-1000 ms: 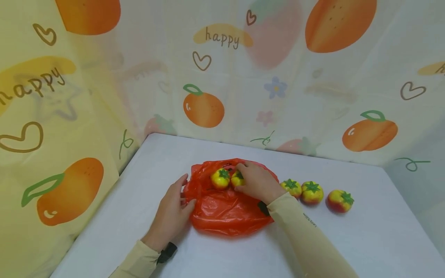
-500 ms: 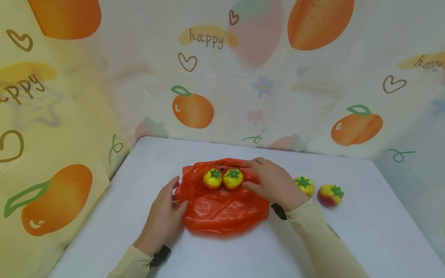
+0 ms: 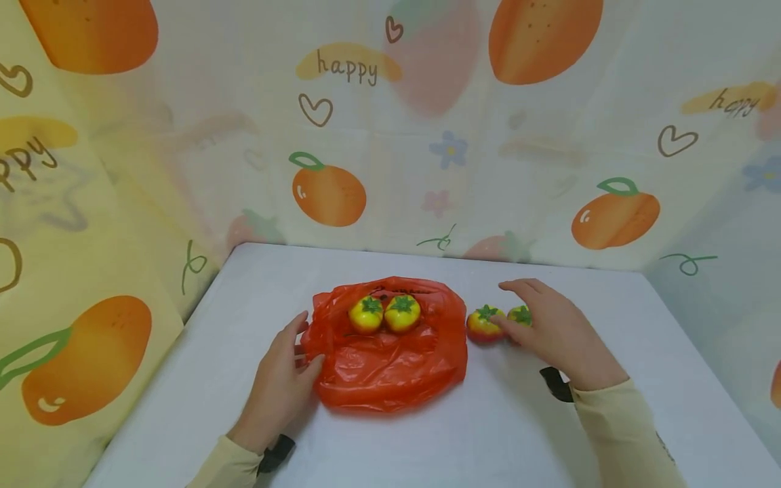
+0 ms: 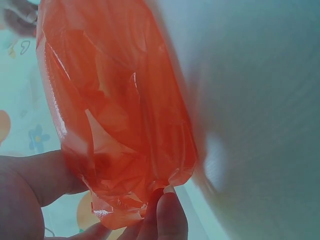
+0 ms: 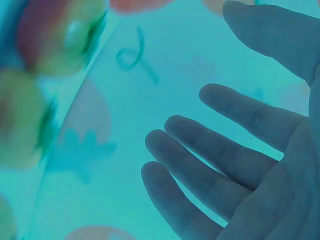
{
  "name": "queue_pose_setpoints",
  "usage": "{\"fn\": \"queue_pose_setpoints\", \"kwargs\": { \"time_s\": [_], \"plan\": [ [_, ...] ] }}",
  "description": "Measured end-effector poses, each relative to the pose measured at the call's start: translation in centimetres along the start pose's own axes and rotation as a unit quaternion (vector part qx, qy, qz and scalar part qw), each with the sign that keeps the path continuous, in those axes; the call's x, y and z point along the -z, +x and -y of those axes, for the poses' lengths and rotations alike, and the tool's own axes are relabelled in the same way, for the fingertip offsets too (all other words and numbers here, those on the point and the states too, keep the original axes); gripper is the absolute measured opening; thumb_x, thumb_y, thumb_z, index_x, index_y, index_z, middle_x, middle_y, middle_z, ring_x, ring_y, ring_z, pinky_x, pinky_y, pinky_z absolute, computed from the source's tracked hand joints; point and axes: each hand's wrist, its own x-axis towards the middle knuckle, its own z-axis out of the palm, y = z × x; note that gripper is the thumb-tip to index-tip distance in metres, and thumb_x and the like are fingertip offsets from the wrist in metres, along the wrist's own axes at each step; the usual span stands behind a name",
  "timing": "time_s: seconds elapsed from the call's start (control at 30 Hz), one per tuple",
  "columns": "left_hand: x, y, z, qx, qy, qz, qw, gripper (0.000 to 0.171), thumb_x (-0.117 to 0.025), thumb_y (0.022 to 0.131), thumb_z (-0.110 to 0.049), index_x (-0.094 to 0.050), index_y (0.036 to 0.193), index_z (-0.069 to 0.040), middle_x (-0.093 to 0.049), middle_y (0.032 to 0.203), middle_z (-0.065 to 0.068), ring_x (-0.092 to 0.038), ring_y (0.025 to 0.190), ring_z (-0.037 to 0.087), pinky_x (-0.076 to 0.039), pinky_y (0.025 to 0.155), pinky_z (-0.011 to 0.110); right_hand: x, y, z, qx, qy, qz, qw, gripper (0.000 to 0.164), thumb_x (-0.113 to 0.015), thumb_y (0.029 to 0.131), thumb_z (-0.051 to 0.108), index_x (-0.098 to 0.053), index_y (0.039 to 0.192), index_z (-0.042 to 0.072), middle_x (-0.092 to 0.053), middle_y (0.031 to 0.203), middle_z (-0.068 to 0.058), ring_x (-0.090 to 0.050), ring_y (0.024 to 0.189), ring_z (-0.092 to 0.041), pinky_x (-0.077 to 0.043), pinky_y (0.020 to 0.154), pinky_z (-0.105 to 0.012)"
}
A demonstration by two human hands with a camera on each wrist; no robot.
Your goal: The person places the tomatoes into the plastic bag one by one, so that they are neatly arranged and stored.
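Note:
A red plastic bag [image 3: 390,369] lies on the white table with its mouth spread. Two yellow-and-red fruits with green star-shaped tops, a left one [image 3: 366,316] and a right one [image 3: 403,314], sit side by side in its opening. My left hand [image 3: 283,373] holds the bag's left edge between thumb and fingers, as the left wrist view shows. To the right of the bag, my right hand [image 3: 558,332] hovers with fingers spread and nothing held. By its fingers are a similar fruit [image 3: 484,325] and another [image 3: 519,316], partly hidden by the hand.
In the right wrist view, blurred fruits line the left side, among them an upper one [image 5: 60,37] and a middle one [image 5: 22,120]. A fruit-patterned curtain [image 3: 378,224] stands behind the table [image 3: 427,447] and along its sides.
My right hand has let go of the second fruit in the bag's opening and moved right, over the fruits on the table. The left hand stays at the bag's edge. The head view has shifted slightly.

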Motion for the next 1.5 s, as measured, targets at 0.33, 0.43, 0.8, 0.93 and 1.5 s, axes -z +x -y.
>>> {"fn": "queue_pose_setpoints", "kwargs": {
  "time_s": [0.33, 0.43, 0.8, 0.93, 1.5],
  "plan": [
    [0.1, -0.1, 0.0, 0.006, 0.005, -0.003, 1.0000, 0.087, -0.076, 0.101, -0.016, -0.026, 0.172, -0.015, -0.048, 0.161, 0.014, -0.064, 0.128, 0.033, -0.064, 0.103, 0.050, 0.3, -2.1, -6.1, -0.067, 0.010, 0.005, 0.998, 0.071, -0.077, 0.099, 0.047, -0.056, 0.152, 0.005, -0.057, 0.152, -0.028, -0.057, 0.134, -0.049, -0.046, 0.112, -0.071],
    [0.1, -0.1, -0.1, 0.004, 0.004, -0.002, 1.0000, 0.087, -0.076, 0.100, -0.016, -0.026, 0.171, -0.015, -0.048, 0.161, 0.015, -0.064, 0.128, 0.033, -0.064, 0.103, 0.050, 0.1, -2.5, -7.6, -0.091, 0.007, 0.020, 0.996, 0.076, -0.076, 0.099, 0.049, -0.052, 0.155, 0.003, -0.054, 0.153, -0.030, -0.048, 0.142, -0.052, -0.041, 0.115, -0.074],
    [0.4, -0.2, -0.3, 0.014, 0.002, 0.002, 0.9999, 0.088, -0.076, 0.101, -0.017, -0.025, 0.172, -0.016, -0.048, 0.162, 0.014, -0.064, 0.130, 0.033, -0.063, 0.104, 0.051, -0.9, -3.2, -11.1, -0.146, 0.009, 0.060, 0.987, 0.088, -0.079, 0.096, 0.046, -0.042, 0.158, -0.005, -0.043, 0.157, -0.039, -0.040, 0.143, -0.059, -0.036, 0.117, -0.078],
    [0.6, -0.1, -0.4, 0.009, 0.004, 0.001, 0.9999, 0.088, -0.076, 0.101, -0.017, -0.024, 0.172, -0.017, -0.047, 0.162, 0.014, -0.064, 0.130, 0.033, -0.063, 0.104, 0.051, -1.1, -3.1, -11.6, -0.172, 0.011, 0.074, 0.982, 0.092, -0.078, 0.096, 0.050, -0.039, 0.160, -0.004, -0.039, 0.159, -0.040, -0.037, 0.144, -0.060, -0.036, 0.117, -0.079],
    [0.1, 0.0, -0.4, 0.017, 0.004, 0.004, 0.9998, 0.088, -0.076, 0.101, -0.017, -0.025, 0.172, -0.017, -0.047, 0.163, 0.014, -0.063, 0.131, 0.033, -0.063, 0.103, 0.051, -2.2, -3.2, -12.5, -0.197, 0.030, 0.085, 0.976, 0.096, -0.078, 0.095, 0.056, -0.039, 0.160, -0.004, -0.040, 0.158, -0.040, -0.039, 0.141, -0.059, -0.038, 0.116, -0.079]
  ]
}}
